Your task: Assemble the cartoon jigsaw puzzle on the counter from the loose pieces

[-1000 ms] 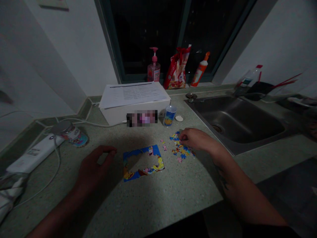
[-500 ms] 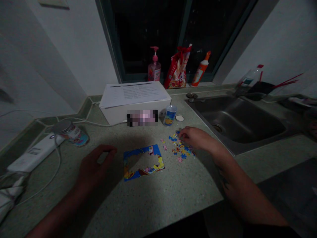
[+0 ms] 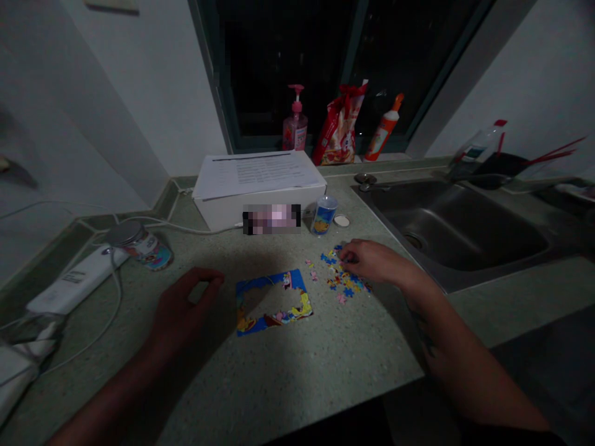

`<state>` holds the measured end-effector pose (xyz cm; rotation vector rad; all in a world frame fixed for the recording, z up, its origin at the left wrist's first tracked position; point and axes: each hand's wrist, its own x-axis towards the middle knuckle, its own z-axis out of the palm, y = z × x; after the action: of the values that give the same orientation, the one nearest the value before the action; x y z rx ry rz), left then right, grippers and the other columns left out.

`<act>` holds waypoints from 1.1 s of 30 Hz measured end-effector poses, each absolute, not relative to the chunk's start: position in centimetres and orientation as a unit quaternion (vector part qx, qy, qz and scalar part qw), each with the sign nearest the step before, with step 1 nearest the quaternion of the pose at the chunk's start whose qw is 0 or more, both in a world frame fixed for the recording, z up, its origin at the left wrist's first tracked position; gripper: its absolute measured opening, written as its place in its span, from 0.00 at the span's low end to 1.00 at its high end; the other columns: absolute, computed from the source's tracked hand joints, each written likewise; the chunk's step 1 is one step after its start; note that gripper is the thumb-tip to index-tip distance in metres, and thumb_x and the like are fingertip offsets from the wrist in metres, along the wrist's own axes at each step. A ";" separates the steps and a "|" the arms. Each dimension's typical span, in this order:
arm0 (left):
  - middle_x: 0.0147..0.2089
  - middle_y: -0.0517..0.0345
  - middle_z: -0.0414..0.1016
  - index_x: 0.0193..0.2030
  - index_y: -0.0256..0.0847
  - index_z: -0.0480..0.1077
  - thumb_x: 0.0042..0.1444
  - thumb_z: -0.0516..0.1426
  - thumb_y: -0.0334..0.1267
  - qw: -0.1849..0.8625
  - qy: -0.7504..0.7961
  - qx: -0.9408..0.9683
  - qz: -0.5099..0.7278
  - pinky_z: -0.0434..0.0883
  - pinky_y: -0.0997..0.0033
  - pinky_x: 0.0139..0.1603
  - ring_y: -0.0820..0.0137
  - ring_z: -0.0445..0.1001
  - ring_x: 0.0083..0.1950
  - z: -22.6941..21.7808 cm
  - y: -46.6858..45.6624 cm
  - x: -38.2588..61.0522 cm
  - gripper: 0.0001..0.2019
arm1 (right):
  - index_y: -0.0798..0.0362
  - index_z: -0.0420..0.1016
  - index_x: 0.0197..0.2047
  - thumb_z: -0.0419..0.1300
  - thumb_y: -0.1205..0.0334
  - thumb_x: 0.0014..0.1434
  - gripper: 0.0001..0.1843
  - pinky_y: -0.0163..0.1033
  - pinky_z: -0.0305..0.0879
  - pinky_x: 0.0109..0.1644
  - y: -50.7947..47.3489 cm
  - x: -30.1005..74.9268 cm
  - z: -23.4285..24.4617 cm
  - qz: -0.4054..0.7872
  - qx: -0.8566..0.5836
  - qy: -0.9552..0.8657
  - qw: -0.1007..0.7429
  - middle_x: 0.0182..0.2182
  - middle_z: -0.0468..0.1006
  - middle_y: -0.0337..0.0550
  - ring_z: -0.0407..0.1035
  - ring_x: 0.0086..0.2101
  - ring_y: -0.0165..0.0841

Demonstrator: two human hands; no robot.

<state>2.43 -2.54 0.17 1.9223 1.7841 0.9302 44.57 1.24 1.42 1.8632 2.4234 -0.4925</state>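
A jigsaw puzzle's assembled border (image 3: pixel 250 328) lies flat on the counter, mostly blue with cartoon figures, bare counter showing through its middle. To its right is a loose heap of puzzle pieces (image 3: pixel 348 285) in blue, yellow and pink. My right hand (image 3: pixel 372 261) reaches into the heap's upper edge, fingertips drawn together at the pieces; what they hold, if anything, is hidden. My left hand (image 3: pixel 188 303) hovers or rests left of the border, apart from it. Its thumb and forefinger meet in a loop, with nothing visible between them.
Behind the heap stand a small blue can (image 3: pixel 323 217) and its round lid (image 3: pixel 341 220). A white box (image 3: pixel 260 201) has a blurred-out device before it. A jar (image 3: pixel 147 246), power strip (image 3: pixel 77 282) and cable are at left. The sink (image 3: pixel 455 229) is at right.
The view has shifted slightly, moving the scene a little rightward. My right hand's fingers have shifted slightly among the pieces; my left hand keeps its pose. The puzzle border looks the same.
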 end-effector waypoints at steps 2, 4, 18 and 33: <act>0.43 0.57 0.87 0.39 0.50 0.80 0.61 0.57 0.54 0.184 0.630 0.680 0.326 0.81 0.60 0.44 0.55 0.85 0.46 0.2 -2.6 2.4 0.15 | 0.49 0.86 0.48 0.66 0.60 0.65 0.11 0.38 0.69 0.41 1.2 44.4 1.4 -0.160 0.611 0.775 0.025 0.42 0.86 0.46 0.79 0.38 0.37; 0.43 0.56 0.87 0.39 0.49 0.80 0.61 0.56 0.54 0.186 0.630 0.680 0.326 0.81 0.60 0.43 0.55 0.86 0.46 0.3 -2.6 2.4 0.15 | 0.50 0.86 0.49 0.66 0.60 0.64 0.11 0.38 0.68 0.40 1.2 44.3 1.5 -0.160 0.619 0.768 0.029 0.42 0.86 0.46 0.79 0.38 0.37; 0.42 0.57 0.87 0.38 0.50 0.79 0.61 0.57 0.54 0.188 0.633 0.674 0.331 0.81 0.58 0.46 0.55 0.85 0.45 0.4 -2.6 2.6 0.14 | 0.51 0.85 0.48 0.66 0.64 0.63 0.11 0.40 0.68 0.40 0.9 43.8 1.8 -0.170 0.628 0.759 0.018 0.43 0.87 0.48 0.78 0.39 0.38; 0.42 0.57 0.87 0.39 0.49 0.80 0.61 0.57 0.53 0.192 0.632 0.674 0.331 0.81 0.60 0.46 0.56 0.85 0.46 0.3 -2.7 2.5 0.14 | 0.53 0.82 0.45 0.66 0.68 0.63 0.07 0.37 0.66 0.39 1.2 44.0 1.5 -0.194 0.623 0.758 -0.010 0.39 0.86 0.47 0.78 0.36 0.36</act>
<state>2.49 -2.71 0.29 1.8922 1.7744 0.9282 43.96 1.17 1.52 1.9704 2.3948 -0.6131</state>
